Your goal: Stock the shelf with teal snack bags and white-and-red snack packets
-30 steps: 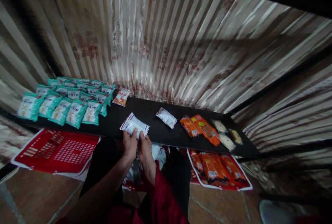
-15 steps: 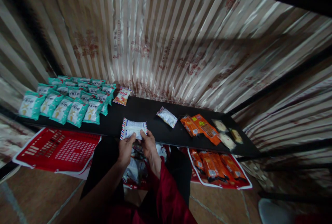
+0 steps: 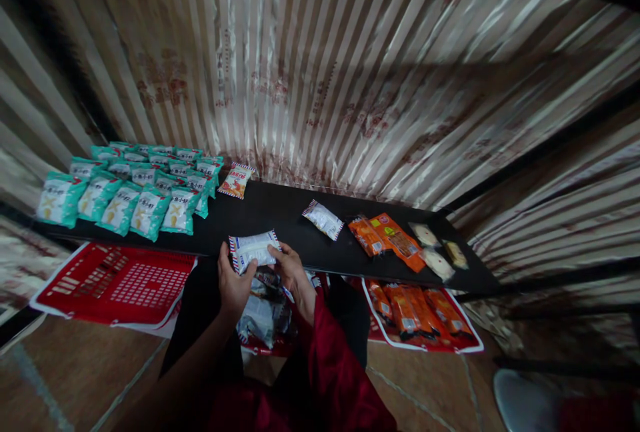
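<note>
A white and blue snack packet with striped ends is held over the front edge of the black shelf. My left hand grips its left side, thumb on top. On its right side my right hand pinches the packet. Behind it a packet with a red and orange print lies near the curtain. Another white packet lies to the right on the shelf. Rows of teal and white packets stand at the left end of the shelf.
Orange packets and clear-wrapped pale items lie at the shelf's right. Below are a red basket at left, a basket of orange packets, and silvery packets between my legs. A striped curtain hangs behind.
The held packet has tilted, its right end now higher. My left hand has shifted left, its fingers now round the packet's left edge. The view has moved slightly.
</note>
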### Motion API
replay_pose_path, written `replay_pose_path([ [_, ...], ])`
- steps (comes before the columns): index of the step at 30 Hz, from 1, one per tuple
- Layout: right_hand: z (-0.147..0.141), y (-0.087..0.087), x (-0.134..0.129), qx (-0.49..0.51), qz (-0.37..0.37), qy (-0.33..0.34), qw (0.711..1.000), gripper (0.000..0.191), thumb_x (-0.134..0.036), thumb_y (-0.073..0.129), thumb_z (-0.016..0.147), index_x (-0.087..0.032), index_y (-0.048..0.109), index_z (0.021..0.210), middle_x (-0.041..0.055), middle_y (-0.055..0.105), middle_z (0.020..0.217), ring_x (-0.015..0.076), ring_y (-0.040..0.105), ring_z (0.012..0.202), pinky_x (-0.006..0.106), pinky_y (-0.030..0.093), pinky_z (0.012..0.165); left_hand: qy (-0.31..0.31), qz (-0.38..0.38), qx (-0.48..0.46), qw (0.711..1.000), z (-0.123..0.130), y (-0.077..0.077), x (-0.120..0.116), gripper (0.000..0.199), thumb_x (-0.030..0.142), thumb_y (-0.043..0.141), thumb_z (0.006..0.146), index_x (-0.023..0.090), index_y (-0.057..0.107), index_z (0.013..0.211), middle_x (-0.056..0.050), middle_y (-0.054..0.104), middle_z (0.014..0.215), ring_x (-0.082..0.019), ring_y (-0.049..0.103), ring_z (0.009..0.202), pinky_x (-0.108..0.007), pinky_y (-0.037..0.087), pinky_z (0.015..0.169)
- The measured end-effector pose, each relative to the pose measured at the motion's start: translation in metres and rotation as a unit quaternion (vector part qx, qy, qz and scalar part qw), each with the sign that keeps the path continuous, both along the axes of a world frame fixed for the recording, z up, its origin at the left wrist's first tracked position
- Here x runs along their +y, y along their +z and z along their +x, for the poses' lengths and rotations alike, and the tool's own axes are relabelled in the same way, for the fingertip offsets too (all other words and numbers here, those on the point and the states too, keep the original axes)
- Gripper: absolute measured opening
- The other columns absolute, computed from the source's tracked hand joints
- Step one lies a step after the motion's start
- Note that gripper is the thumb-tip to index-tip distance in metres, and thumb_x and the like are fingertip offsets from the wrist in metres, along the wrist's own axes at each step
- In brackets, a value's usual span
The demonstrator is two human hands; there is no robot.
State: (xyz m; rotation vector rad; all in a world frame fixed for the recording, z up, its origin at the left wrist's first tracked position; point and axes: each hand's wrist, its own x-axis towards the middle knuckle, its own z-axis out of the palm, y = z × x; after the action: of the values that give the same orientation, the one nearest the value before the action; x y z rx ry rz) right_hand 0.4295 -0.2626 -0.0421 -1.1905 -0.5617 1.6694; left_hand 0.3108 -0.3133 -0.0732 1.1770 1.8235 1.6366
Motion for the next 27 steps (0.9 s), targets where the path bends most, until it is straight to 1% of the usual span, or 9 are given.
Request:
replay_pose_path([
  [3, 0.002, -0.003, 0.000, -0.004, -0.006, 0.007, 1.000, 0.036, -0.024, 0.081, 0.055, -0.017, 0.062, 0.085, -0.0008, 0.067, 0.067, 0.0123, 0.062, 0.055, 0.020, 0.049, 0.048, -0.016, 0.037, 0.163, 0.986, -0.006, 0.001, -0.004, 0.064, 0.035, 0.061, 0.081, 0.018, 0.038, 0.139, -0.016, 0.036, 0.146, -0.031, 0.031, 0.137, -0.048, 0.029, 0.110],
  [5, 0.003, -0.005, 0.002, -0.003, -0.015, 0.013, 1.000, 0.036, -0.023, 0.081, 0.055, -0.016, 0.062, 0.084, -0.0009, 0.067, 0.065, 0.0121, 0.061, 0.052, 0.020, 0.048, 0.046, -0.056, 0.067, 0.240, 0.967, -0.010, 0.002, -0.006, 0.052, 0.032, 0.056, 0.085, 0.019, 0.046, 0.134, -0.014, 0.037, 0.147, -0.031, 0.028, 0.139, -0.049, 0.029, 0.110],
  [7, 0.004, -0.005, 0.003, -0.002, -0.025, 0.019, 0.999, 0.036, -0.023, 0.082, 0.054, -0.016, 0.062, 0.084, -0.0008, 0.067, 0.064, 0.0123, 0.061, 0.051, 0.020, 0.048, 0.044, -0.100, 0.089, 0.290, 0.948, -0.015, 0.004, -0.007, 0.043, 0.029, 0.054, 0.087, 0.021, 0.053, 0.128, -0.012, 0.041, 0.145, -0.031, 0.027, 0.139, -0.049, 0.029, 0.110],
  [11, 0.009, -0.002, 0.006, -0.003, -0.034, 0.036, 0.999, 0.037, -0.023, 0.083, 0.054, -0.014, 0.064, 0.084, 0.0004, 0.068, 0.064, 0.0123, 0.061, 0.051, 0.021, 0.048, 0.045, -0.192, 0.110, 0.329, 0.918, -0.024, 0.006, -0.007, 0.037, 0.024, 0.053, 0.087, 0.023, 0.058, 0.123, -0.010, 0.050, 0.139, -0.030, 0.032, 0.137, -0.049, 0.032, 0.108],
  [14, 0.012, 0.000, 0.007, -0.011, -0.038, 0.038, 0.999, 0.037, -0.022, 0.084, 0.052, -0.014, 0.065, 0.082, 0.0009, 0.069, 0.066, 0.0130, 0.062, 0.053, 0.021, 0.049, 0.047, -0.242, 0.116, 0.347, 0.899, -0.028, 0.008, -0.006, 0.037, 0.023, 0.051, 0.088, 0.022, 0.058, 0.124, -0.010, 0.055, 0.134, -0.029, 0.039, 0.133, -0.049, 0.034, 0.107],
  [18, 0.016, -0.001, 0.008, -0.026, -0.046, 0.030, 0.998, 0.034, -0.020, 0.084, 0.052, -0.014, 0.065, 0.080, 0.0006, 0.069, 0.066, 0.0132, 0.063, 0.055, 0.022, 0.051, 0.049, -0.284, 0.118, 0.371, 0.876, -0.032, 0.010, -0.007, 0.038, 0.025, 0.051, 0.087, 0.020, 0.057, 0.125, -0.010, 0.057, 0.132, -0.028, 0.044, 0.130, -0.048, 0.034, 0.108],
  [20, 0.017, -0.003, 0.009, -0.027, -0.048, 0.041, 0.998, 0.031, -0.019, 0.083, 0.054, -0.014, 0.065, 0.080, 0.0002, 0.069, 0.066, 0.0125, 0.063, 0.053, 0.021, 0.050, 0.048, -0.304, 0.119, 0.389, 0.862, -0.035, 0.010, -0.007, 0.040, 0.025, 0.050, 0.087, 0.020, 0.056, 0.127, -0.011, 0.056, 0.133, -0.028, 0.043, 0.131, -0.048, 0.033, 0.109],
  [25, 0.019, -0.004, 0.009, -0.039, -0.047, 0.064, 0.996, 0.030, -0.021, 0.082, 0.055, -0.014, 0.065, 0.079, -0.0011, 0.067, 0.063, 0.0104, 0.059, 0.049, 0.019, 0.048, 0.044, -0.340, 0.127, 0.461, 0.810, -0.045, 0.009, -0.006, 0.043, 0.026, 0.048, 0.088, 0.017, 0.052, 0.130, -0.012, 0.053, 0.136, -0.027, 0.040, 0.132, -0.046, 0.031, 0.110],
  [27, 0.020, -0.003, 0.009, -0.043, -0.046, 0.070, 0.996, 0.031, -0.022, 0.083, 0.053, -0.014, 0.065, 0.077, -0.0019, 0.066, 0.061, 0.0099, 0.058, 0.048, 0.018, 0.048, 0.044, -0.350, 0.135, 0.470, 0.799, -0.049, 0.009, -0.003, 0.043, 0.027, 0.049, 0.088, 0.019, 0.053, 0.130, -0.011, 0.054, 0.135, -0.027, 0.040, 0.133, -0.046, 0.031, 0.110],
])
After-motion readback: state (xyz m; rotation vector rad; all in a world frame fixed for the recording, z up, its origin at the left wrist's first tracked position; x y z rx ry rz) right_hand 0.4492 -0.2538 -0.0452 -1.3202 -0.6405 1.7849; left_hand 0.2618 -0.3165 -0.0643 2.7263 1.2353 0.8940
